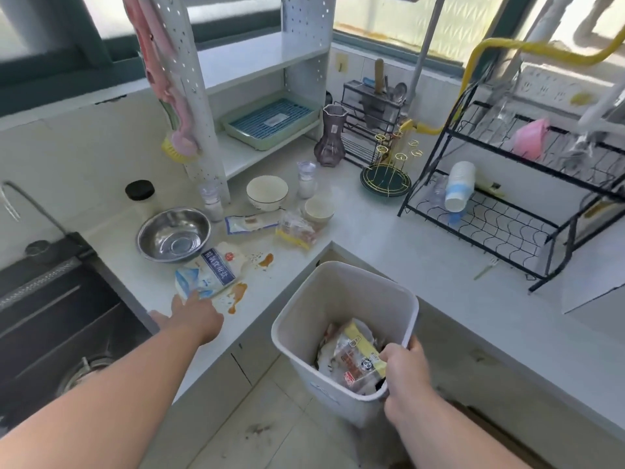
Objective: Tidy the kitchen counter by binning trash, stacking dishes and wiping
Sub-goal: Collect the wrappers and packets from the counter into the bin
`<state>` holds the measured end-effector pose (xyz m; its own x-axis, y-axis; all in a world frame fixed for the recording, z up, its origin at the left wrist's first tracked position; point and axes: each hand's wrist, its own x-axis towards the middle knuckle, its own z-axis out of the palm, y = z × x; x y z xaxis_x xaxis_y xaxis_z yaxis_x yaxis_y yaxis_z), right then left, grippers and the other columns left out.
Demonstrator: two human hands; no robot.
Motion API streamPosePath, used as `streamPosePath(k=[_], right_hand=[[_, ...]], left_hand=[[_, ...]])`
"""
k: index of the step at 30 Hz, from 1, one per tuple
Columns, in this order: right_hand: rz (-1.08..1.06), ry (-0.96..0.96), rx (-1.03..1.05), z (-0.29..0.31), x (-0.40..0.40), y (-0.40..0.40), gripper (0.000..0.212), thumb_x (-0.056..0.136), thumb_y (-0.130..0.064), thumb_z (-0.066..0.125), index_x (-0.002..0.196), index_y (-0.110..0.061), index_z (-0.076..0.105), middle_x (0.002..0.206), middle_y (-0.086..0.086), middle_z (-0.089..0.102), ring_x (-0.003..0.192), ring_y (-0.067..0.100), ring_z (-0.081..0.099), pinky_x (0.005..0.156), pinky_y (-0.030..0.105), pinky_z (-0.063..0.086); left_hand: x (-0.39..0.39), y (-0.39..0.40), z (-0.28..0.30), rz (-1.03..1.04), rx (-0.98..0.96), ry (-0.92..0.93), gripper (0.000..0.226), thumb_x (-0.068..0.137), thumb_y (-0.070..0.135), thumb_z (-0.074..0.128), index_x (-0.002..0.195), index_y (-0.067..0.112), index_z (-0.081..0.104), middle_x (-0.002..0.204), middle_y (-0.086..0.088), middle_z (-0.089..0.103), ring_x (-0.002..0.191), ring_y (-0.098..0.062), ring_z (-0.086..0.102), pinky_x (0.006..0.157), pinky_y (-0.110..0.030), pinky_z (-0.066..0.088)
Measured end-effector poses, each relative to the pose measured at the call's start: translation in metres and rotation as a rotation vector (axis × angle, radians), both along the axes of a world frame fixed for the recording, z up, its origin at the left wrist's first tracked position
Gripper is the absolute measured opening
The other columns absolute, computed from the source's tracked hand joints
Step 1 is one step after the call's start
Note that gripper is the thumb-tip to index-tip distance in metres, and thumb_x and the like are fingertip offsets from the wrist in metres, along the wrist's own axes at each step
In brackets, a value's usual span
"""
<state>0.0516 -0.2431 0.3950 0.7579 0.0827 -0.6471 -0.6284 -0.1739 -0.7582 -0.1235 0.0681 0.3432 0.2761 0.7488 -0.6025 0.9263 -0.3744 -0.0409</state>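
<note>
- We see an L-shaped pale kitchen counter (pixel 389 252) under a window, with a white shelving unit at 12 o'clock and a black wire dish rack (pixel 500 211) at 2 o'clock.
- Left hand (pixel 192 316), at 8 o'clock: fingers extended forward and loosely together, fingertips touching the near edge of a blue-and-white bag (pixel 208 274) lying flat on the counter. We cannot tell whether it grips the bag yet.
- Orange-brown sauce smears (pixel 238 294) lie just beside the bag, toward 3 o'clock of it.
- Steel bowl (pixel 173 233) sits upright just beyond the bag, toward 11 o'clock.
- Two white bowls, large (pixel 267 192) and small (pixel 318 210), stand apart from each other near 12 o'clock; not stacked.
- Two wrappers, one white (pixel 248 223) and one clear with yellow (pixel 297 230), lie between the steel bowl and the small white bowl.
- Right hand (pixel 406 374), at 5 o'clock: fingers curled closed over the near rim of a white bin (pixel 341 299), thumb inside.
- The bin is held tilted beside the counter's inner corner, above the floor; crumpled packaging (pixel 355 357) lies inside.
</note>
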Motion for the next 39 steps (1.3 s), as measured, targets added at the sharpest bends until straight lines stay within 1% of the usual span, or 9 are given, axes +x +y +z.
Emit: streamPosePath(k=[5, 9, 13, 22, 25, 30, 33, 35, 39], right_hand=[[0.000, 0.036, 0.031, -0.012, 0.028, -0.003, 0.060, 0.083, 0.008, 0.046, 0.129, -0.028, 0.063, 0.100, 0.015, 0.067, 0.077, 0.035, 0.062, 0.064, 0.042, 0.057], [-0.021, 0.071, 0.072, -0.016, 0.033, -0.002, 0.060, 0.077, 0.006, 0.047, 0.120, -0.030, 0.066, 0.102, 0.017, 0.067, 0.081, 0.038, 0.066, 0.073, 0.050, 0.059], [-0.010, 0.090, 0.069, -0.019, 0.034, -0.001, 0.064, 0.066, 0.000, 0.048, 0.112, -0.039, 0.067, 0.105, 0.018, 0.072, 0.088, 0.045, 0.073, 0.074, 0.054, 0.059], [0.017, 0.077, 0.087, -0.010, 0.035, 0.005, 0.066, 0.074, 0.004, 0.046, 0.123, -0.037, 0.065, 0.102, 0.012, 0.073, 0.088, 0.039, 0.071, 0.076, 0.049, 0.055], [0.014, 0.050, 0.088, -0.009, 0.036, 0.008, 0.071, 0.072, 0.002, 0.046, 0.131, -0.035, 0.063, 0.104, 0.011, 0.073, 0.089, 0.038, 0.070, 0.084, 0.052, 0.059], [-0.006, 0.014, 0.064, 0.002, 0.034, 0.014, 0.064, 0.086, 0.003, 0.046, 0.135, -0.037, 0.058, 0.109, 0.008, 0.071, 0.099, 0.037, 0.070, 0.096, 0.055, 0.061], [-0.030, 0.014, 0.073, 0.009, 0.035, 0.017, 0.062, 0.092, 0.003, 0.047, 0.133, -0.042, 0.055, 0.106, 0.010, 0.072, 0.097, 0.037, 0.071, 0.094, 0.055, 0.062], [-0.054, 0.004, 0.070, 0.010, 0.037, 0.020, 0.062, 0.092, 0.005, 0.047, 0.131, -0.043, 0.055, 0.106, 0.008, 0.072, 0.097, 0.035, 0.072, 0.092, 0.053, 0.062], [-0.103, -0.011, 0.036, 0.002, 0.045, 0.021, 0.055, 0.091, 0.009, 0.049, 0.128, -0.028, 0.063, 0.102, 0.009, 0.073, 0.085, 0.030, 0.071, 0.082, 0.047, 0.063]], left_hand=[[0.007, 0.002, -0.006, -0.029, 0.106, 0.047, 0.061, 0.105, 0.026, 0.033, 0.165, 0.027, 0.037, 0.181, 0.003, 0.004, 0.166, -0.032, -0.002, 0.126, -0.074, 0.004], [0.010, 0.004, -0.004, -0.062, 0.174, 0.109, 0.079, 0.096, 0.000, 0.025, 0.170, 0.027, 0.026, 0.182, 0.000, -0.014, 0.166, -0.037, -0.016, 0.125, -0.076, -0.004], [0.016, 0.002, -0.002, -0.089, 0.162, 0.124, 0.085, 0.092, -0.006, 0.023, 0.171, 0.027, 0.022, 0.183, 0.006, -0.006, 0.167, -0.033, -0.013, 0.124, -0.078, -0.006], [0.028, -0.024, 0.016, -0.155, 0.315, -0.166, 0.072, 0.102, 0.008, 0.034, 0.171, 0.021, 0.018, 0.182, 0.008, 0.001, 0.168, -0.026, 0.001, 0.130, -0.068, 0.011], [0.038, -0.057, 0.032, -0.285, 0.371, -0.285, 0.071, 0.103, 0.012, 0.040, 0.170, 0.022, 0.020, 0.182, 0.010, 0.000, 0.168, -0.022, 0.001, 0.132, -0.060, 0.011], [0.040, -0.115, 0.038, -0.744, 0.522, -0.514, 0.066, 0.083, 0.014, 0.068, 0.149, 0.021, 0.063, 0.169, 0.006, 0.046, 0.159, -0.025, 0.039, 0.125, -0.062, 0.027], [0.052, -0.130, 0.050, -0.908, 0.432, -0.483, 0.056, 0.090, 0.026, 0.055, 0.145, 0.027, 0.066, 0.167, 0.007, 0.050, 0.162, -0.025, 0.033, 0.126, -0.061, 0.010], [0.065, -0.131, 0.059, -0.897, 0.285, -0.446, 0.051, 0.101, 0.029, 0.047, 0.150, 0.031, 0.061, 0.175, 0.010, 0.035, 0.167, -0.021, 0.014, 0.132, -0.058, -0.003], [0.087, -0.113, 0.063, -0.738, 0.199, -0.475, 0.040, 0.109, 0.033, 0.044, 0.144, 0.038, 0.064, 0.176, 0.015, 0.029, 0.167, -0.014, 0.009, 0.135, -0.052, 0.001]])
